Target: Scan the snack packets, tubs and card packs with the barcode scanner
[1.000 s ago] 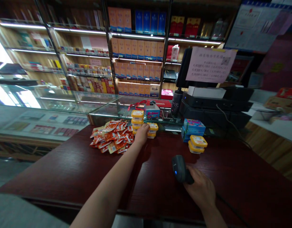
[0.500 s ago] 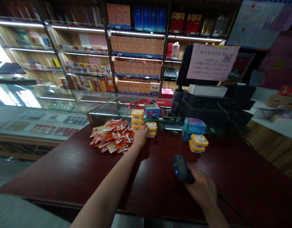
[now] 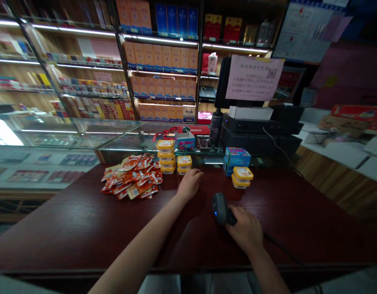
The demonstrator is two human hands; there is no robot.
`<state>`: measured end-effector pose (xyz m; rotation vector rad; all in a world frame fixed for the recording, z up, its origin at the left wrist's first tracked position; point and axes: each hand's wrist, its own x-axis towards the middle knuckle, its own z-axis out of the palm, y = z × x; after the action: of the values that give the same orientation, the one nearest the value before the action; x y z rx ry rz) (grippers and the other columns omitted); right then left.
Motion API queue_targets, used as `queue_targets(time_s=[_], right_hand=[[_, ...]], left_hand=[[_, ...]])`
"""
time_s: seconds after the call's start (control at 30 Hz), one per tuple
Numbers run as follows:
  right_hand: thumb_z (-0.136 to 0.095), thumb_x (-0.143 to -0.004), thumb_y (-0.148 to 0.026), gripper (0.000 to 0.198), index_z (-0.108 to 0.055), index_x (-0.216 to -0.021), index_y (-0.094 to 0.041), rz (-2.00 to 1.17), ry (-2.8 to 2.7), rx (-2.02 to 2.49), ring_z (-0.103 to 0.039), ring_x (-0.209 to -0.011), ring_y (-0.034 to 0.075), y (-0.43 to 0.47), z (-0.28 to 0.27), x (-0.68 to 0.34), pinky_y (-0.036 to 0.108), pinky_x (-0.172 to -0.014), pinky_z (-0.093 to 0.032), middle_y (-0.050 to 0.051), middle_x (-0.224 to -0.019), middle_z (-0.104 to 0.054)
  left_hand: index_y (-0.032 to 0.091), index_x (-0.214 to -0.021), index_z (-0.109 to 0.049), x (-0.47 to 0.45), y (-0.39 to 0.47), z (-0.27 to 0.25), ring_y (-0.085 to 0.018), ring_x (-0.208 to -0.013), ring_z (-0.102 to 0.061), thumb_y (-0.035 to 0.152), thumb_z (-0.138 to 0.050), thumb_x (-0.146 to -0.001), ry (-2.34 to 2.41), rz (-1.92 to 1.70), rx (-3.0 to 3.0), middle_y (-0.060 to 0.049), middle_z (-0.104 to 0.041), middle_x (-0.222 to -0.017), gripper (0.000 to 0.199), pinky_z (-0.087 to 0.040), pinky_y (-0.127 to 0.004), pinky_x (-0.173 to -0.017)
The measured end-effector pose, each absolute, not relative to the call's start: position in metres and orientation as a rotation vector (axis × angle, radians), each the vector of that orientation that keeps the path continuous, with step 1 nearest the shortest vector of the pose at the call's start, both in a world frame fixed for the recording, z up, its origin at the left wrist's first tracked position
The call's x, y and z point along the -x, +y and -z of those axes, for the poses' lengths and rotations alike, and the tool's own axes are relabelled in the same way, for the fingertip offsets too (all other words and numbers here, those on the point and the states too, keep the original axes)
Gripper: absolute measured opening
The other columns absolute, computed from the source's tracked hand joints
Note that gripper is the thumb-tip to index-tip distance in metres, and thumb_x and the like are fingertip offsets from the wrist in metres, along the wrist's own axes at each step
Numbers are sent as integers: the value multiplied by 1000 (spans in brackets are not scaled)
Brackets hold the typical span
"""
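My left hand (image 3: 190, 184) rests palm down on the dark red counter (image 3: 84, 220), just in front of a short stack of yellow tubs (image 3: 184, 161). Nothing shows in it and its fingers are loosely spread. A taller stack of yellow tubs (image 3: 165, 155) stands to the left of that, beside a pile of orange-red snack packets (image 3: 131, 181). My right hand (image 3: 246, 233) grips a black barcode scanner (image 3: 219, 208) whose blue light faces left. Two more yellow tubs (image 3: 242, 177) lie ahead of the scanner, in front of blue packs (image 3: 237, 157).
A glass display case (image 3: 84, 136) runs behind the counter, with a small blue box (image 3: 185, 141) on it. A black till with a monitor and a paper notice (image 3: 252, 77) stands at the right. Shelves of boxed goods (image 3: 163, 61) fill the back wall. A cable (image 3: 280, 249) trails from the scanner.
My left hand has come off the short stack of yellow tubs and drawn back onto the counter. The view has shifted a little to the right. My right hand still holds the scanner.
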<state>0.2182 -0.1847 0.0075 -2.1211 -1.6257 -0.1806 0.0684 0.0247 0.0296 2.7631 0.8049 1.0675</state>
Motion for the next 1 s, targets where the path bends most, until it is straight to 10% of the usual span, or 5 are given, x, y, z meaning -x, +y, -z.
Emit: queue_targets(time_s=[1.0], right_hand=[[-55,-81,-36,22,-64,-98,-26,262,-1272,2370,-67,-72,21,-235,-21,-270,29,-59,-37,2,-87,-72]], left_hand=[[19,-105,-58,-177,-8,-54,-19,-91,-63,22,-48,-89,793,-752,-2928,-9,-63,-110,19,-49,-29,-80]])
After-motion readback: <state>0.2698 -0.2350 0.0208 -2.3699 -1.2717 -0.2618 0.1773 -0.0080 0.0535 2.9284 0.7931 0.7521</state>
